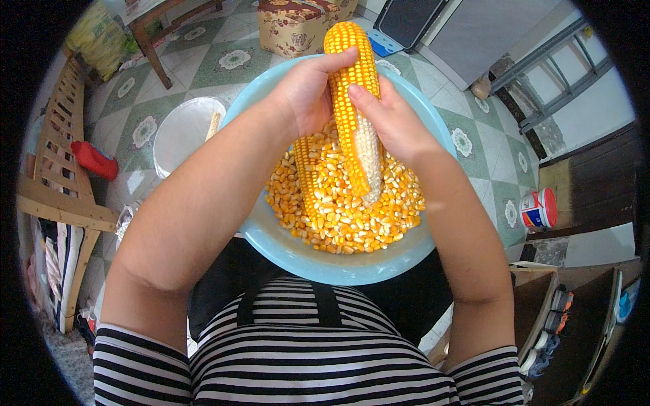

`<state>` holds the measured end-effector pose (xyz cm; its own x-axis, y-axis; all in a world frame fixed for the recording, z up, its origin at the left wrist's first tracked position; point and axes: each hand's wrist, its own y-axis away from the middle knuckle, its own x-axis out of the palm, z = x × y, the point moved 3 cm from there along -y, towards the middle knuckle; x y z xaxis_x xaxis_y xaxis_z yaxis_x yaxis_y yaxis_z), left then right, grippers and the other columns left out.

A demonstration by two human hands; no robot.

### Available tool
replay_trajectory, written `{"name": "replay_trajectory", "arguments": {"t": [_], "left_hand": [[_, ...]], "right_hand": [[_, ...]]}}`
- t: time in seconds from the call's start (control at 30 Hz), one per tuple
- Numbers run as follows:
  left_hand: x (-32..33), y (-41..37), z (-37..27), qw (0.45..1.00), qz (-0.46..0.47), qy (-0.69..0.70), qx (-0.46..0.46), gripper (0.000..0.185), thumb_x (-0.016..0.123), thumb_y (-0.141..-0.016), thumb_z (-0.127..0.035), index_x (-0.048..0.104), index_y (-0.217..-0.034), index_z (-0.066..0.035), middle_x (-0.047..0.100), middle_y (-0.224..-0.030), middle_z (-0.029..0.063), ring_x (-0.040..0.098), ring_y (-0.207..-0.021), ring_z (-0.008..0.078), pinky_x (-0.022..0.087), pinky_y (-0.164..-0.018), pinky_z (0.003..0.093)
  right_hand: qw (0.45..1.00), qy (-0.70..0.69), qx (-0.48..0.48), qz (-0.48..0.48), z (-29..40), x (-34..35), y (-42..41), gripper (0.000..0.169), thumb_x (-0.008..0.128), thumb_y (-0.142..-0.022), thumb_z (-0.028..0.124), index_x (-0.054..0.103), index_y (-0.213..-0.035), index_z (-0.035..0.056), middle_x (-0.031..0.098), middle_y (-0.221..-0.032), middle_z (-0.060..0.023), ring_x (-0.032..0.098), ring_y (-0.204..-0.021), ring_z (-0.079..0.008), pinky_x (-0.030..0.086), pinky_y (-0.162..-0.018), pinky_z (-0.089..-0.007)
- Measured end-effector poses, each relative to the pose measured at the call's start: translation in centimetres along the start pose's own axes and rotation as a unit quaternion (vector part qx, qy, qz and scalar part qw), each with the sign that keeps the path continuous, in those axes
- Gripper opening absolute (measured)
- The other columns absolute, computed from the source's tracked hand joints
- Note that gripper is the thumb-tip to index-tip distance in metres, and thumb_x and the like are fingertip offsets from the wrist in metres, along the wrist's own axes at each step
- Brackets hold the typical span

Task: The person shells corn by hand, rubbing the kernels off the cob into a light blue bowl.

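Both hands hold one yellow ear of corn (pixel 350 66) above a light blue plastic basin (pixel 345 273). My left hand (pixel 312 91) wraps its upper left side, thumb across the kernels. My right hand (pixel 391 114) grips the right side, its thumb pressed on the kernels. A strip of pale bare cob shows along the ear's lower right; kernels remain around it. Loose corn kernels (pixel 345 228) lie heaped in the basin. A second ear of corn (pixel 306 177) leans in the heap, left of the held one, partly hidden. The fingers behind the held ear are hidden.
Left of the basin stands a white bucket (pixel 177 132) with a bare corn cob (pixel 213 126) in it. A red plastic bottle (pixel 96 160) is by a wooden slatted frame (pixel 63 127). A floral box-shaped stool (pixel 294 30) stands ahead; a lidded tub (pixel 539 208) and shoe shelf (pixel 538 299) are right.
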<state>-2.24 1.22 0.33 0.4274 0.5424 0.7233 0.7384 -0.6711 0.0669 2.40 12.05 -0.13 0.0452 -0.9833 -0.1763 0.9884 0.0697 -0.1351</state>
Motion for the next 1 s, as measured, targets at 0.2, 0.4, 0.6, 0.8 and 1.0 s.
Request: {"name": "replay_trajectory", "arguments": {"t": [0.2, 0.4, 0.6, 0.8, 1.0], "left_hand": [[0.3, 0.2, -0.2, 0.999, -0.011, 0.008, 0.032, 0.034, 0.053, -0.087, -0.024, 0.049, -0.111, -0.001, 0.057, -0.101, 0.0127, 0.055, -0.094, 0.0241, 0.042, -0.088, 0.0397], [-0.1, 0.0, -0.2, 1.000, -0.013, -0.004, 0.025, 0.037, 0.054, -0.086, -0.029, 0.051, -0.110, -0.001, 0.058, -0.101, 0.0131, 0.057, -0.093, 0.0243, 0.042, -0.089, 0.0390], [0.1, -0.2, 0.5, 0.999, -0.015, -0.040, -0.002, 0.040, 0.054, -0.086, -0.034, 0.051, -0.110, -0.002, 0.058, -0.103, 0.0134, 0.057, -0.095, 0.0240, 0.042, -0.090, 0.0391], [0.3, -0.2, 0.1, 0.999, -0.039, 0.001, -0.009, 0.037, 0.052, -0.088, -0.031, 0.050, -0.111, -0.002, 0.057, -0.103, 0.0135, 0.056, -0.093, 0.0244, 0.043, -0.087, 0.0399], [-0.3, -0.8, 0.0, 0.999, -0.035, 0.012, 0.007, 0.036, 0.051, -0.088, -0.030, 0.050, -0.110, -0.002, 0.057, -0.100, 0.0135, 0.056, -0.091, 0.0247, 0.044, -0.084, 0.0398]], "right_hand": [[0.998, -0.049, -0.024, 0.035, 0.0, -0.2, 0.0, 0.047, 0.054, -0.088, 0.028, 0.037, -0.121, -0.0005, 0.054, -0.104, -0.0087, 0.052, -0.093, -0.0153, 0.044, -0.083, -0.0301], [1.000, -0.024, -0.001, 0.012, 0.6, 0.0, 0.2, 0.052, 0.053, -0.088, 0.037, 0.040, -0.120, -0.0014, 0.055, -0.106, -0.0116, 0.053, -0.095, -0.0168, 0.043, -0.083, -0.0309], [0.992, 0.080, 0.096, -0.020, -0.3, -0.8, 0.0, 0.060, 0.049, -0.086, 0.049, 0.045, -0.115, -0.0026, 0.057, -0.105, -0.0134, 0.055, -0.094, -0.0187, 0.044, -0.081, -0.0320], [0.999, 0.048, 0.019, 0.008, 0.2, -0.5, 0.1, 0.048, 0.050, -0.089, 0.037, 0.043, -0.116, -0.0008, 0.056, -0.104, -0.0125, 0.053, -0.096, -0.0188, 0.043, -0.084, -0.0326], [0.998, 0.007, 0.002, 0.056, 0.6, 0.0, 0.3, 0.046, 0.049, -0.090, 0.029, 0.036, -0.125, 0.0013, 0.052, -0.111, -0.0108, 0.050, -0.103, -0.0169, 0.040, -0.090, -0.0311]]}}
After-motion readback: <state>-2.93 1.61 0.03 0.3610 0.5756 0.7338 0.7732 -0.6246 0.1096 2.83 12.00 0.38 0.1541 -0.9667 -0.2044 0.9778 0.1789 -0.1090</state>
